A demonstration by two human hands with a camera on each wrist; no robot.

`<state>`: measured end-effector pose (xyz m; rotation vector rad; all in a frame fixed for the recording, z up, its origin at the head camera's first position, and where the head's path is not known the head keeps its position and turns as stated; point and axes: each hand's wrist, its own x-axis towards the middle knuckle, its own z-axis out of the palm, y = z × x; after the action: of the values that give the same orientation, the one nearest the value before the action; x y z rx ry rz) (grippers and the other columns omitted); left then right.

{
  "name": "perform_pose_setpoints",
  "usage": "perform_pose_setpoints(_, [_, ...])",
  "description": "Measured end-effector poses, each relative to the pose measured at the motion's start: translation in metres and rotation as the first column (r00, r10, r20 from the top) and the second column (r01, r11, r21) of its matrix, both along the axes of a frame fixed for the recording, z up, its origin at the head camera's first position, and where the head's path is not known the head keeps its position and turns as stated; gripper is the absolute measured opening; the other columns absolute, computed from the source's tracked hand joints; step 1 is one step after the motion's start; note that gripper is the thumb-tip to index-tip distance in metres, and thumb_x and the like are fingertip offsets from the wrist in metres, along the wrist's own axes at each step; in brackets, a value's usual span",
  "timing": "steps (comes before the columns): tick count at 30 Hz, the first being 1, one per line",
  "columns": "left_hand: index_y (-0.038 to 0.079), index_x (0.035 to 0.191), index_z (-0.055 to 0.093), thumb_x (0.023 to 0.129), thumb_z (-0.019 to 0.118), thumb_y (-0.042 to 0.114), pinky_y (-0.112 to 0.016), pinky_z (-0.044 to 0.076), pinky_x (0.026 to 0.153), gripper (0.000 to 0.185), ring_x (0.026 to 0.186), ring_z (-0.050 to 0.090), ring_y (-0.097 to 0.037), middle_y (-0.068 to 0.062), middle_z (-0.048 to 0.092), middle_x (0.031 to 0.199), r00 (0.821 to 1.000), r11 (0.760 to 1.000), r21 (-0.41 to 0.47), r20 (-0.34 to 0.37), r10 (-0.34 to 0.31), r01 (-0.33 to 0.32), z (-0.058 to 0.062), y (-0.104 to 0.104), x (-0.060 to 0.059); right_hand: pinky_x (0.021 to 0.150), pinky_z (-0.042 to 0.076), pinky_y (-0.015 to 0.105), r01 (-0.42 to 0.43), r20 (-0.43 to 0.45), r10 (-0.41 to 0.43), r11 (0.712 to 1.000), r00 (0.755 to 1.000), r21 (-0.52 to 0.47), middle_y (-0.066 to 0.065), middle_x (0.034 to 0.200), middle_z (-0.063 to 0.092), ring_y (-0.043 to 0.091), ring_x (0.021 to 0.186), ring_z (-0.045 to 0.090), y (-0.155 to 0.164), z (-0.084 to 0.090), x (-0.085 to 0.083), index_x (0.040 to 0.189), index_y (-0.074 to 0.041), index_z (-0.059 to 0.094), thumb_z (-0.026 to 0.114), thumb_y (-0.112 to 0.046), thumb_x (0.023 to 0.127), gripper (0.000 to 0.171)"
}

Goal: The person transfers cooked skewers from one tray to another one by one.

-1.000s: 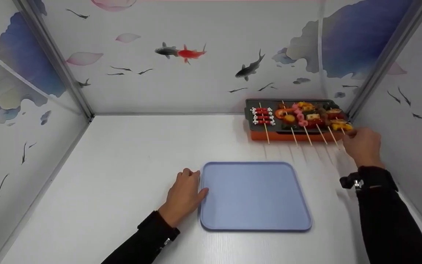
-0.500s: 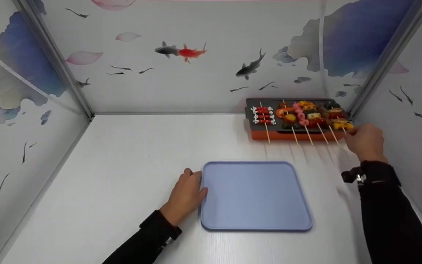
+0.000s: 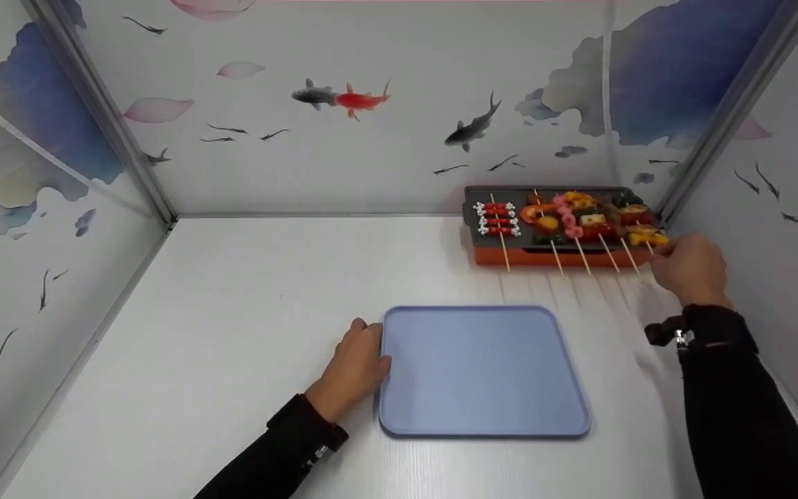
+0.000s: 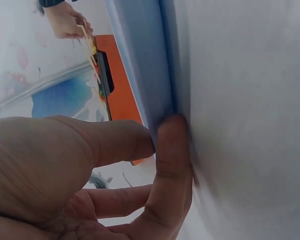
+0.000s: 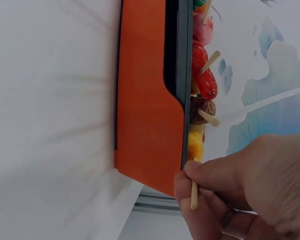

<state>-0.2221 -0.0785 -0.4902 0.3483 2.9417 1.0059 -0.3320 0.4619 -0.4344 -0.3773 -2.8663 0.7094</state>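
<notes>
My left hand (image 3: 349,371) grips the left rim of a light blue rectangular tray (image 3: 482,374); in the left wrist view the thumb lies on one side of the rim and the fingers on the other. At the back right, my right hand (image 3: 693,270) pinches the wooden stick of the rightmost food skewer (image 3: 647,238), which carries yellow pieces at its near end. That stick's end (image 5: 194,196) pokes out between thumb and fingers in the right wrist view. The skewer lies on a dark grill plate with an orange base (image 5: 147,100), the hand right at the grill's front corner.
Several other skewers lie side by side on the grill, sticks jutting over its front edge, among them a red-and-white one (image 3: 498,220) at the left. Printed walls (image 3: 246,173) enclose the white table (image 3: 253,298) at the back and both sides.
The right hand shifted slightly right and up early on, then stays at the skewer's stick. The left hand keeps its hold on the tray rim, its wrist moving a little. Tray and grill stay put.
</notes>
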Motion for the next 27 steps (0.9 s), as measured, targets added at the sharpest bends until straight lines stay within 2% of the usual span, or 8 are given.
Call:
perform_pose_setpoints(4, [-0.015,0.138,0.071,0.1,0.076,-0.005,-0.05,0.068,0.094,0.04,0.102,0.062,-0.027,-0.021,0.064,0.112,1.0,1.0,0.01,0.009,-0.012,0.012,0.0014,-0.0016,-0.0003,0.071,0.057,0.044,-0.004,-0.021,0.004,1.0,1.0,0.007,0.044,0.131,0.072,0.059,0.113,0.07,0.0005,-0.0012,-0.0007,0.121,0.017,0.078,0.067,-0.016,0.106,0.037])
perform_pose_setpoints(7, [-0.015,0.137,0.07,0.1,0.076,-0.005,-0.051,0.067,0.095,0.039,0.103,0.062,-0.027,-0.021,0.064,0.113,1.0,1.0,0.002,0.007,-0.013,0.013,0.0024,-0.0018,-0.0007,0.072,0.056,0.043,-0.002,-0.015,0.002,1.0,1.0,-0.004,0.043,0.132,0.072,0.058,0.114,0.069,0.0019,-0.0026,-0.0013,0.121,0.017,0.077,0.067,-0.016,0.106,0.038])
perform_pose_setpoints(10, [-0.016,0.137,0.07,0.1,0.076,-0.005,-0.053,0.067,0.097,0.039,0.104,0.063,-0.029,-0.023,0.065,0.114,1.0,1.0,-0.002,0.015,-0.011,0.011,0.0032,-0.0014,-0.0014,0.08,0.061,0.054,0.004,0.005,-0.004,1.0,1.0,-0.015,0.044,0.135,0.071,0.058,0.117,0.069,0.0031,-0.0039,-0.0017,0.124,0.017,0.076,0.067,-0.017,0.107,0.04])
perform_pose_setpoints(13, [-0.016,0.137,0.07,0.1,0.076,-0.005,-0.054,0.067,0.097,0.039,0.104,0.063,-0.029,-0.024,0.066,0.114,1.0,1.0,-0.008,0.024,-0.011,0.011,0.0038,-0.0013,-0.0022,0.089,0.062,0.064,0.025,0.036,-0.024,0.999,0.999,-0.024,0.044,0.139,0.069,0.06,0.121,0.067,0.0032,-0.0042,-0.0022,0.13,0.017,0.074,0.067,-0.019,0.108,0.043])
perform_pose_setpoints(15, [-0.015,0.133,0.071,0.099,0.076,-0.004,-0.053,0.066,0.095,0.035,0.102,0.062,-0.028,-0.023,0.065,0.113,1.0,1.0,-0.01,0.024,-0.015,0.015,0.0037,-0.002,-0.0026,0.091,0.062,0.065,0.043,0.057,-0.042,0.999,0.998,-0.032,0.044,0.141,0.068,0.06,0.124,0.066,0.0024,-0.0035,-0.0026,0.133,0.016,0.074,0.067,-0.02,0.109,0.044])
perform_pose_setpoints(19, [-0.013,0.127,0.073,0.098,0.075,-0.005,-0.049,0.063,0.089,0.03,0.098,0.057,-0.025,-0.02,0.065,0.108,0.999,1.0,-0.001,0.016,-0.028,0.028,0.0027,-0.0038,-0.0033,0.076,0.059,0.048,0.071,0.075,-0.068,0.997,0.995,-0.038,0.042,0.142,0.068,0.058,0.122,0.067,0.0009,-0.0006,-0.0023,0.131,0.014,0.075,0.067,-0.021,0.109,0.043])
perform_pose_setpoints(22, [-0.013,0.126,0.074,0.098,0.074,-0.005,-0.046,0.061,0.087,0.03,0.098,0.056,-0.024,-0.018,0.065,0.107,0.999,0.999,-0.003,0.015,-0.034,0.034,0.0026,-0.0045,-0.0037,0.067,0.051,0.036,0.078,0.062,-0.076,0.996,0.995,-0.037,0.041,0.139,0.07,0.055,0.117,0.068,0.0008,0.0005,-0.0009,0.128,0.013,0.076,0.067,-0.021,0.109,0.041])
perform_pose_setpoints(27, [-0.012,0.126,0.074,0.097,0.074,-0.005,-0.043,0.059,0.084,0.03,0.098,0.056,-0.024,-0.017,0.066,0.105,0.999,0.999,0.001,0.03,-0.045,0.045,0.0039,-0.0051,-0.0048,0.068,0.05,0.036,0.088,0.036,-0.086,0.995,0.996,-0.049,0.039,0.135,0.072,0.053,0.114,0.069,0.0005,0.0006,0.0017,0.124,0.012,0.076,0.066,-0.02,0.108,0.038])
